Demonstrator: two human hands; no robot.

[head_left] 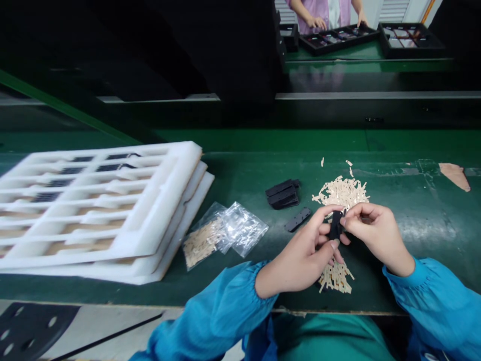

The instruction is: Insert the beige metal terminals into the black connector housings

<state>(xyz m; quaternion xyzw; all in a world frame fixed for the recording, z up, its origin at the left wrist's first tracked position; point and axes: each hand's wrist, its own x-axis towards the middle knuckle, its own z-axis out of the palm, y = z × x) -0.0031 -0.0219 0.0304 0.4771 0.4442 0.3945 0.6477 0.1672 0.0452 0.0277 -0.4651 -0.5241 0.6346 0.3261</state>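
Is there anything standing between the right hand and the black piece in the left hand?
Nothing visible stands between them: the right hand is right at the black piece, which the left hand holds.

Looks like an assembly workshop, with a green workbench (413, 220), stacked foam trays (162, 186), heaped small parts (343, 192) and a co-worker (312, 11) at a black tray (338, 45).

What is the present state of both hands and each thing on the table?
Black part: held.
Left hand: closed on black part.
Right hand: fingertips at black part, grip unclear.
Single black part: lying apart.
Black stack: bunched together.
Upper pale pile: heaped.
Lower pale pile: partly hidden.
Plastic bags: overlapping, one containing pale pieces.
Foam trays: stacked, top one holding black strips.
Brown scrap: lying flat.
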